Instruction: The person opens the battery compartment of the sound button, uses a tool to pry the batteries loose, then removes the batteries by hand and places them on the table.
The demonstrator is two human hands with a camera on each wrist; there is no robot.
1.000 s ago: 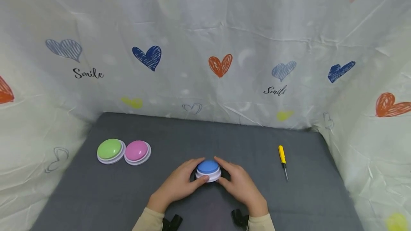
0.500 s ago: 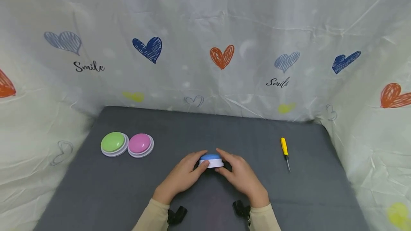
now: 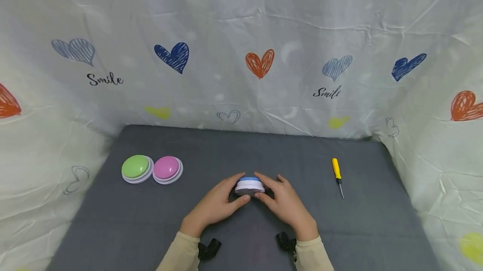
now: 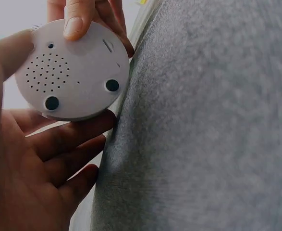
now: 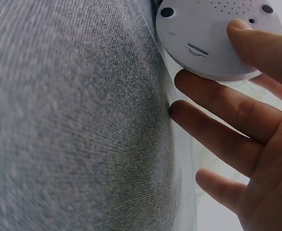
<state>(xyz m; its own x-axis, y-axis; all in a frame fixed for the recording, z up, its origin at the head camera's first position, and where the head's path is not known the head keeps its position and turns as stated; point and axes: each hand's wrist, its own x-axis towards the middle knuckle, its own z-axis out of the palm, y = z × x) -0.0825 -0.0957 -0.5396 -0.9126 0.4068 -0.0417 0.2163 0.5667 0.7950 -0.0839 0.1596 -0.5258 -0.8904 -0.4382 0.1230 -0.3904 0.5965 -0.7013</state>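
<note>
Between my two hands is a round blue-topped push button (image 3: 250,186) with a white base. It stands tilted on edge, its underside turned toward me and its blue dome facing away. My left hand (image 3: 214,205) grips it from the left, thumb at the near side and fingers round the far side. From the right, my right hand (image 3: 288,205) holds it, thumb against the underside. In the left wrist view the white underside (image 4: 88,72) shows speaker holes, dark round feet and a small screw hole. A slotted cover (image 5: 197,50) appears near its edge in the right wrist view.
A green push button (image 3: 136,166) and a pink one (image 3: 167,168) sit side by side at the left of the grey tabletop (image 3: 158,220). A yellow-handled screwdriver (image 3: 336,169) lies to the right. A white printed curtain (image 3: 211,74) hangs around the back and sides.
The blue button has tipped up, so its base now faces me and only a sliver of blue shows. Both thumbs have shifted onto its underside. The head view has moved slightly.
</note>
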